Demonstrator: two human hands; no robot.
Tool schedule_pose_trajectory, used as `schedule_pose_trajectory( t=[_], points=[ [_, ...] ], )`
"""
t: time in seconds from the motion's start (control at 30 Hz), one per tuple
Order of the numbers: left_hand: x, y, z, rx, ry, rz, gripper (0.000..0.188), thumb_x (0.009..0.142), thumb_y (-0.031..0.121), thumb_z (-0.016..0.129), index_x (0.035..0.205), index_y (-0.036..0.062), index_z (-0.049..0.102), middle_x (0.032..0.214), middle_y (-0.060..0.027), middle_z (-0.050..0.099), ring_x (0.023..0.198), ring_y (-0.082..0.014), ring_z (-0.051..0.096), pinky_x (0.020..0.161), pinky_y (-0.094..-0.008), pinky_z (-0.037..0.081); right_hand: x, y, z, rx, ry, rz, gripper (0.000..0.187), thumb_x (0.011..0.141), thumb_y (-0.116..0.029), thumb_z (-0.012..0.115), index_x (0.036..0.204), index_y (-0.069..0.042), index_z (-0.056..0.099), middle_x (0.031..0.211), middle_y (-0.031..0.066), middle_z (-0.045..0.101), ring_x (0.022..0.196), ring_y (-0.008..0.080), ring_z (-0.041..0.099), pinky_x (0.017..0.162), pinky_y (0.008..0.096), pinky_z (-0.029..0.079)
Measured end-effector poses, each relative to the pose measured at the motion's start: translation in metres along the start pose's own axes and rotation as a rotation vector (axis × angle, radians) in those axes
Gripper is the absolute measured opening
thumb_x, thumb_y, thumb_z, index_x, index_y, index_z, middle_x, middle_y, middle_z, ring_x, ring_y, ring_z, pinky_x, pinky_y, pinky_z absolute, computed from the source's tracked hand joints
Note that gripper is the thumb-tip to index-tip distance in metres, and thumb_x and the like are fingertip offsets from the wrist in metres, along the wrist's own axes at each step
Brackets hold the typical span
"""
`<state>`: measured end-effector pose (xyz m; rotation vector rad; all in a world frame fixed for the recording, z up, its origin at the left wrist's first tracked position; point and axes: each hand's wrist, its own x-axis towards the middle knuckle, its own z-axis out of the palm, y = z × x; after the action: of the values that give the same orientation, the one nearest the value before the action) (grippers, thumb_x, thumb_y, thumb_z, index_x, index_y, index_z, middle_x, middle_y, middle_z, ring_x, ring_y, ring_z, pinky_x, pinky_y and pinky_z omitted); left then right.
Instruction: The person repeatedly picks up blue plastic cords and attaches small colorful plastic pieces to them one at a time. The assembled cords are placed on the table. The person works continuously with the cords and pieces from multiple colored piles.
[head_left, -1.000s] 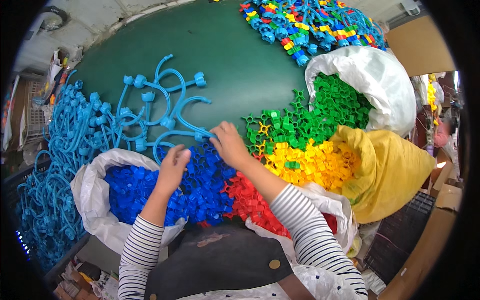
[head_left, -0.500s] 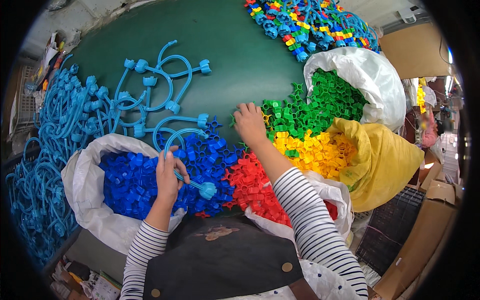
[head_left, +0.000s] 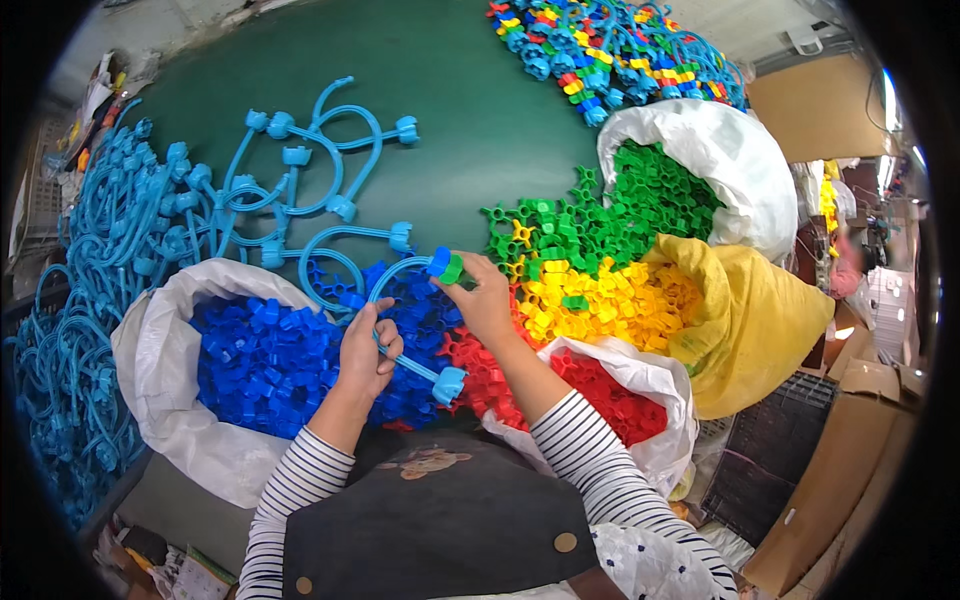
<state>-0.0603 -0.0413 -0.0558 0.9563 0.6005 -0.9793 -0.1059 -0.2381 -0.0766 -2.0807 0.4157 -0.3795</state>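
My left hand (head_left: 369, 352) is closed around a light-blue curved plastic tube (head_left: 416, 368). One end of it carries a scalloped cup (head_left: 449, 386) pointing down and right, above the blue pieces. At the tube's upper end sits a blue plastic ring piece (head_left: 438, 259). Pinched in my right hand (head_left: 482, 300) is a green plastic ring piece (head_left: 453, 268), right beside the blue one. Whether the green ring is around the tube cannot be made out. Loose blue pieces (head_left: 270, 355) lie below and left of my hands, and red pieces (head_left: 610, 395) to the right.
Green pieces (head_left: 665, 190) spill from a white sack (head_left: 765, 165), yellow pieces (head_left: 610, 305) from a yellow sack (head_left: 760, 320). Another white sack (head_left: 160, 375) holds blue pieces. Light-blue tubes (head_left: 120, 235) heap at left; ringed tubes (head_left: 640, 55) pile at the far right of the green table (head_left: 440, 110).
My right hand has come back from the green pile toward me and left, now with a green ring at the tube's upper end. The tube in my left hand has shifted right.
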Motion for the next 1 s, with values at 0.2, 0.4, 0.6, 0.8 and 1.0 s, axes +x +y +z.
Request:
schedule_pose_trajectory(
  t=[0.2,0.4,0.6,0.8,1.0],
  points=[
    [-0.017,-0.007,0.003,0.262,-0.220,-0.166,0.038,0.106,0.040,0.039,0.120,0.0053,0.048,0.061,0.0011,0.037,0.044,-0.0091,0.037,0.034,-0.0216,0.019,-0.026,-0.013,-0.024,0.131,-0.208,0.171,0.047,0.077,-0.022,0.082,0.116,-0.001,0.066,0.111,0.0145,0.069,0.099,0.0231,0.067,0.086,0.0347,0.051],
    [-0.025,-0.015,-0.019,0.037,-0.091,-0.171,0.036,0.104,0.046,0.043,0.110,0.0109,0.050,0.065,0.0011,0.040,0.052,-0.0109,0.043,0.034,-0.0216,0.022,-0.004,0.048,-0.077,-0.664,-0.123,-0.224,0.037,0.074,-0.015,0.074,0.110,-0.011,0.068,0.106,0.0086,0.060,0.102,0.0283,0.052,0.086,0.0420,0.041],
    [-0.021,-0.029,-0.031,-0.030,-0.060,-0.119,0.035,0.104,0.044,0.044,0.109,0.0101,0.050,0.067,0.0001,0.041,0.053,-0.0119,0.042,0.035,-0.0219,0.023,0.002,0.094,-0.078,-1.116,-0.125,-0.296,0.008,0.082,-0.013,0.059,0.089,-0.011,0.062,0.094,0.0072,0.055,0.093,0.0256,0.052,0.084,0.0409,0.040],
    [-0.018,-0.034,-0.033,-0.047,-0.022,-0.113,0.034,0.104,0.043,0.043,0.108,0.0101,0.050,0.067,-0.0005,0.042,0.055,-0.0130,0.045,0.036,-0.0221,0.024,0.001,0.084,-0.084,-1.034,-0.099,-0.266,0.029,0.068,-0.017,0.071,0.095,-0.011,0.061,0.095,0.0076,0.055,0.096,0.0286,0.052,0.089,0.0444,0.040],
    [-0.019,-0.038,-0.034,-0.028,0.022,-0.105,0.034,0.104,0.043,0.043,0.108,0.0103,0.050,0.068,-0.0007,0.043,0.056,-0.0141,0.048,0.036,-0.0232,0.026,-0.010,0.051,-0.074,-0.685,-0.143,-0.333,0.026,0.068,-0.016,0.069,0.091,-0.009,0.057,0.091,0.0083,0.055,0.094,0.0294,0.052,0.087,0.0433,0.040]
  ],
)
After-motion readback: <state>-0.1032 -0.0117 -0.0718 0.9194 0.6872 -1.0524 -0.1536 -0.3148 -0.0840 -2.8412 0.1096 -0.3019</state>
